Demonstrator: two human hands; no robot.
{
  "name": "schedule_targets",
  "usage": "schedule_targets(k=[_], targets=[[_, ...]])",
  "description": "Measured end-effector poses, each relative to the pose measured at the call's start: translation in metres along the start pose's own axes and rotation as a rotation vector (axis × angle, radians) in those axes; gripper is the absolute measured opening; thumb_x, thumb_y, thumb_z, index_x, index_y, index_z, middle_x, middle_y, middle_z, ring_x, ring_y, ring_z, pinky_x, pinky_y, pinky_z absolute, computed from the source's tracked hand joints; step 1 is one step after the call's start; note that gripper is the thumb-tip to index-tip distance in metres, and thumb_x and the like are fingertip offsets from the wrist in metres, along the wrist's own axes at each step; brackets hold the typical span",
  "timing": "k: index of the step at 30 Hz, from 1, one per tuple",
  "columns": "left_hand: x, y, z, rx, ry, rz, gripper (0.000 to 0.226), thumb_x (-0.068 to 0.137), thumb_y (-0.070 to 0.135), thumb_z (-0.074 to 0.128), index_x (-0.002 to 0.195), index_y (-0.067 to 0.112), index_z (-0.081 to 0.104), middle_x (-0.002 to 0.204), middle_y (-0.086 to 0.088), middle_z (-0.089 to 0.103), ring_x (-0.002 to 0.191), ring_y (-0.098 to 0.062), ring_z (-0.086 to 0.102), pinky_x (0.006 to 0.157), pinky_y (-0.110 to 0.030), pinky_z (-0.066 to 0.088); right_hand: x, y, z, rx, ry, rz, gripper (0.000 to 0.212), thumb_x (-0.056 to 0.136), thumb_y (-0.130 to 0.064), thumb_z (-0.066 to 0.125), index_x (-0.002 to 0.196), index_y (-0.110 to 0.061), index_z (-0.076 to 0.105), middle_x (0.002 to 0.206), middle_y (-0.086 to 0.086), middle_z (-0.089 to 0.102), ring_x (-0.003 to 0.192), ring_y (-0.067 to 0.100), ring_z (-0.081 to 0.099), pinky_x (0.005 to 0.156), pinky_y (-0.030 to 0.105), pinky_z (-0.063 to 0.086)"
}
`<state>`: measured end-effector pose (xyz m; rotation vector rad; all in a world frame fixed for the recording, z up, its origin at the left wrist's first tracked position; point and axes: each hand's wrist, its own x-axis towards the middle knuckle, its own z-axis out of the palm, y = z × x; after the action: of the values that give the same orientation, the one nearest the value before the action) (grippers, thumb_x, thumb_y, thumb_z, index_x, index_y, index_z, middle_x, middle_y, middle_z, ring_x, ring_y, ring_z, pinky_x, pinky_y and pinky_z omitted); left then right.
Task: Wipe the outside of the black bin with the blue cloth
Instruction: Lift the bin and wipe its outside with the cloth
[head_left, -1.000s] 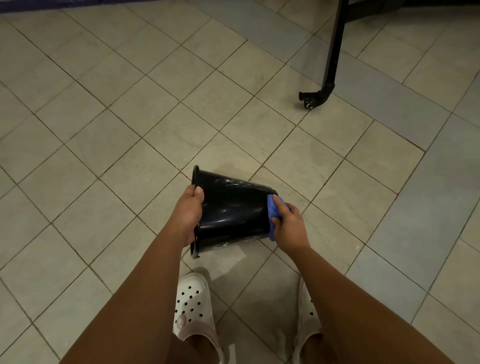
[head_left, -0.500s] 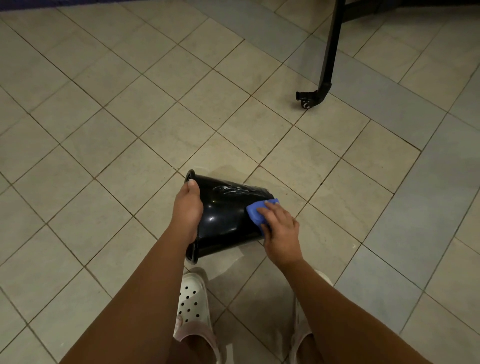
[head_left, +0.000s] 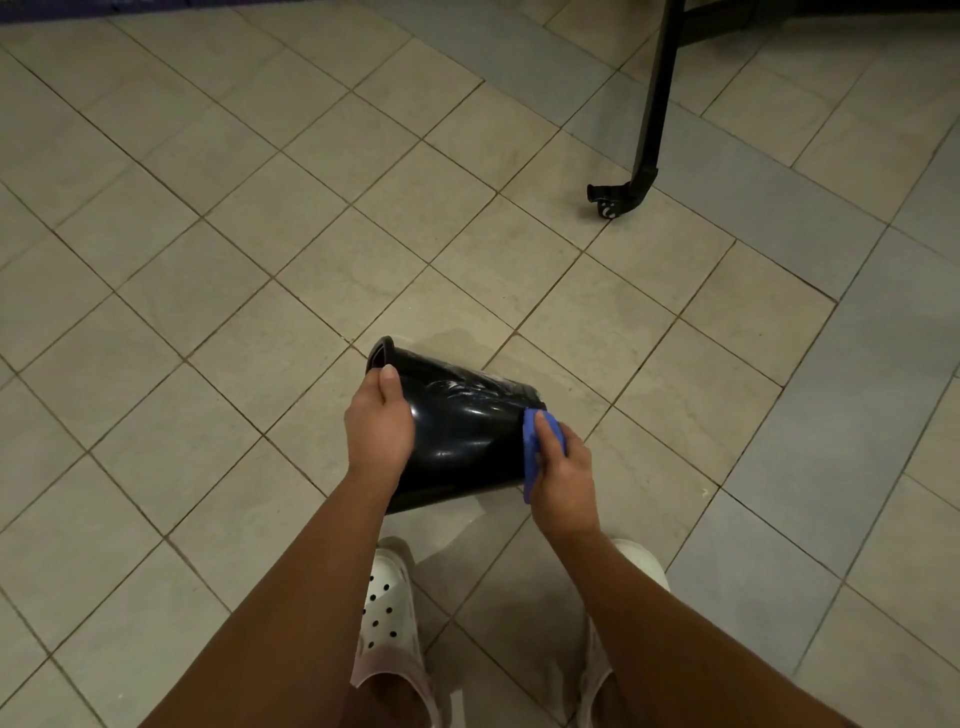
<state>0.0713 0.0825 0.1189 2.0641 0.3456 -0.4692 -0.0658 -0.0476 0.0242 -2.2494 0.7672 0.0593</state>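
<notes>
A glossy black bin (head_left: 462, 436) is held on its side above the tiled floor, its open mouth pointing left and its base to the right. My left hand (head_left: 378, 425) grips the bin at the rim, thumb on the outer wall. My right hand (head_left: 561, 473) holds the folded blue cloth (head_left: 535, 441) and presses it flat against the bin's base end. Part of the cloth is hidden behind my fingers.
Beige and grey floor tiles (head_left: 260, 312) spread all round. A black metal frame leg with a castor (head_left: 613, 200) stands at the upper right. My feet in white perforated clogs (head_left: 387, 613) are directly below the bin.
My right hand slid the cloth from the bin's base onto its upper side wall, then back to the base end. The bin tilted a little in my left hand.
</notes>
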Motion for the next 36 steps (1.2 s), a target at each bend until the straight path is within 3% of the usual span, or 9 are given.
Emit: schedule_targets(k=[6, 9, 14, 17, 20, 24, 27, 31, 36], targets=[[0.004, -0.005, -0.005, -0.018, -0.007, -0.030, 0.039, 0.105, 0.037, 0.028, 0.116, 0.013, 0.056, 0.112, -0.009, 0.058, 0.112, -0.027, 0.054, 0.098, -0.038, 0.040, -0.008, -0.026, 0.017, -0.002, 0.071, -0.299, 0.074, 0.070, 0.005, 0.071, 0.135, -0.019, 0.043, 0.138, 0.018, 0.044, 0.129, 0.038, 0.039, 0.104, 0.047, 0.038], [0.004, -0.010, -0.009, -0.058, 0.006, -0.046, 0.041, 0.104, 0.037, 0.028, 0.118, 0.011, 0.057, 0.118, -0.012, 0.059, 0.115, -0.029, 0.054, 0.103, -0.044, 0.041, 0.010, -0.029, 0.011, -0.011, 0.044, -0.235, 0.066, 0.077, 0.005, 0.063, 0.137, -0.016, 0.043, 0.143, 0.019, 0.037, 0.131, 0.038, 0.033, 0.109, 0.047, 0.033], [0.004, -0.007, -0.007, -0.030, -0.010, 0.005, 0.036, 0.105, 0.035, 0.029, 0.109, 0.014, 0.057, 0.106, -0.006, 0.059, 0.109, -0.025, 0.055, 0.095, -0.035, 0.040, 0.007, -0.027, 0.009, -0.009, 0.073, -0.031, 0.067, 0.081, 0.006, 0.056, 0.141, -0.015, 0.036, 0.145, 0.014, 0.032, 0.130, 0.030, 0.028, 0.110, 0.042, 0.032], [0.004, -0.006, -0.007, 0.015, -0.028, 0.039, 0.040, 0.105, 0.036, 0.029, 0.117, 0.011, 0.058, 0.114, -0.011, 0.062, 0.111, -0.027, 0.056, 0.103, -0.043, 0.042, -0.005, -0.033, 0.016, -0.047, 0.092, -0.201, 0.069, 0.072, 0.003, 0.070, 0.135, -0.010, 0.045, 0.135, 0.019, 0.044, 0.124, 0.037, 0.041, 0.101, 0.046, 0.043], [0.004, -0.006, -0.007, 0.039, -0.046, 0.090, 0.037, 0.104, 0.035, 0.030, 0.107, 0.012, 0.059, 0.101, -0.010, 0.063, 0.097, -0.024, 0.059, 0.093, -0.039, 0.047, 0.004, -0.035, 0.013, -0.053, 0.073, -0.301, 0.068, 0.072, 0.000, 0.072, 0.134, -0.010, 0.046, 0.134, 0.020, 0.046, 0.123, 0.037, 0.042, 0.104, 0.042, 0.039], [0.001, -0.007, -0.006, 0.067, -0.029, 0.132, 0.037, 0.105, 0.033, 0.030, 0.106, 0.010, 0.058, 0.090, -0.005, 0.059, 0.078, -0.007, 0.053, 0.076, -0.026, 0.041, 0.021, -0.034, 0.001, 0.012, 0.053, -0.101, 0.065, 0.082, 0.005, 0.056, 0.141, -0.013, 0.036, 0.142, 0.014, 0.035, 0.126, 0.030, 0.033, 0.108, 0.037, 0.033], [0.001, -0.008, -0.006, 0.065, -0.011, 0.117, 0.036, 0.105, 0.034, 0.030, 0.106, 0.011, 0.058, 0.089, -0.002, 0.058, 0.082, -0.010, 0.054, 0.083, -0.030, 0.040, 0.017, -0.027, 0.000, -0.008, 0.045, 0.013, 0.065, 0.085, 0.003, 0.052, 0.143, -0.015, 0.030, 0.144, 0.010, 0.030, 0.128, 0.025, 0.028, 0.107, 0.032, 0.030], [0.006, -0.008, -0.009, 0.045, -0.023, 0.078, 0.037, 0.104, 0.035, 0.030, 0.106, 0.012, 0.059, 0.099, -0.007, 0.061, 0.097, -0.020, 0.057, 0.090, -0.034, 0.043, -0.003, -0.034, 0.013, -0.037, 0.068, -0.204, 0.071, 0.071, 0.005, 0.070, 0.135, -0.010, 0.044, 0.132, 0.018, 0.046, 0.120, 0.035, 0.043, 0.100, 0.045, 0.044], [0.005, -0.008, -0.009, 0.037, -0.044, 0.102, 0.037, 0.104, 0.034, 0.030, 0.107, 0.012, 0.059, 0.100, -0.009, 0.063, 0.095, -0.021, 0.059, 0.089, -0.035, 0.046, 0.018, -0.033, 0.006, -0.044, 0.021, -0.315, 0.067, 0.075, 0.005, 0.066, 0.136, -0.010, 0.044, 0.136, 0.020, 0.044, 0.125, 0.037, 0.041, 0.108, 0.041, 0.034]])
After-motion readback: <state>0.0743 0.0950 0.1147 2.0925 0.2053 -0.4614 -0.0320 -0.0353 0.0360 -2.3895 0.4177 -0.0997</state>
